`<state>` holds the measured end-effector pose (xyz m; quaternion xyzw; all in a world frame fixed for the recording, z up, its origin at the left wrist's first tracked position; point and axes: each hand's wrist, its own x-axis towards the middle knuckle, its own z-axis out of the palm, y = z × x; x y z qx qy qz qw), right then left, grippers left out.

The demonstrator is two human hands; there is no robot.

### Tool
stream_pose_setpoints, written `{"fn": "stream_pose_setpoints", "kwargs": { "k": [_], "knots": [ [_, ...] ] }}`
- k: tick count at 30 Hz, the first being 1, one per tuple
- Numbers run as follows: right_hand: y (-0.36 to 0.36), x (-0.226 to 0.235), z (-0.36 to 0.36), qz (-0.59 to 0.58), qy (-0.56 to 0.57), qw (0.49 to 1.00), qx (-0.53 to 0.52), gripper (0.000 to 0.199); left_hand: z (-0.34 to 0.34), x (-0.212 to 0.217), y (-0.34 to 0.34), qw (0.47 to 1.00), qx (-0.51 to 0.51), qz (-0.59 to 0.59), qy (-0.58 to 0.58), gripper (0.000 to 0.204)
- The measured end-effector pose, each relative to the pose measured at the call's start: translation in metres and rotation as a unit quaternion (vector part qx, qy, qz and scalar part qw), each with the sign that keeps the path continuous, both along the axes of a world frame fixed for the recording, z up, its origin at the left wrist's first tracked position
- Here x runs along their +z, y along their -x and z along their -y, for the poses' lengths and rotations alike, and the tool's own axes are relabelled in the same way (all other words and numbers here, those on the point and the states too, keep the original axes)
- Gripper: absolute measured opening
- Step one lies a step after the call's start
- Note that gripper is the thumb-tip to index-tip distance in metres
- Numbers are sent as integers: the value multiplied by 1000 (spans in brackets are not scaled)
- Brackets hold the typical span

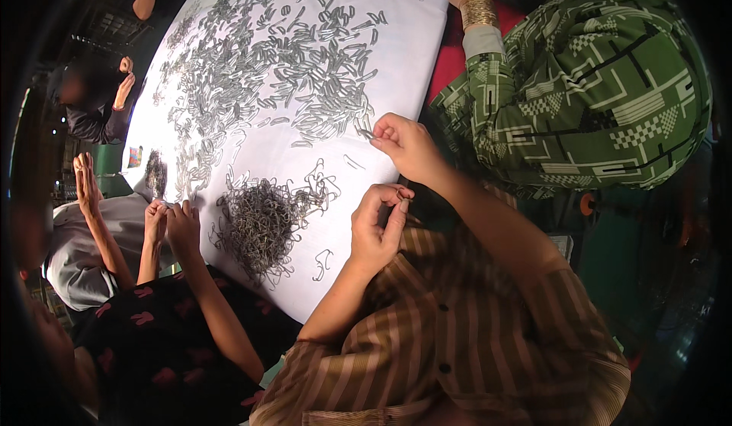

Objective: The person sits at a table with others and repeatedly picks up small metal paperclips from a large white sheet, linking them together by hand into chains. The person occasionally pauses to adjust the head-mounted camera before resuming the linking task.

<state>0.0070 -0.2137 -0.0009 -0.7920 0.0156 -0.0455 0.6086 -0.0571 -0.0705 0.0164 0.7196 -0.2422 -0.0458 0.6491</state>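
Note:
My left hand [379, 224] is raised just off the near edge of the white-covered table [396, 52], its fingers pinched on a small bent wire clip [402, 193]. My right hand [406, 145] reaches over the table edge, with its fingertips closed on a small flat metal piece [368, 133] at the rim of a wide scatter of such pieces [305, 60]. A tangled heap of bent wire clips [263, 224] lies on the cloth to the left of my left hand. One loose clip [323, 262] lies near the table edge.
A person in a green patterned garment [595, 83] with a gold bangle [478, 11] sits at the right. A person in black with pink marks [152, 334] works with both hands [171, 224] at the left. Further people sit along the far left.

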Motion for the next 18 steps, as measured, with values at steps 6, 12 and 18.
{"fn": "stream_pose_setpoints", "kwargs": {
  "k": [6,12,18],
  "knots": [
    [56,10,26,-33,-154,987,26,8,8,-7,-1,999,36,2,-13,10],
    [81,22,30,-35,-84,996,-15,9,17,-11,2,998,46,10,-51,12],
    [90,34,27,47,70,996,-24,8,14,-5,5,985,57,98,-130,11]
  ]
}}
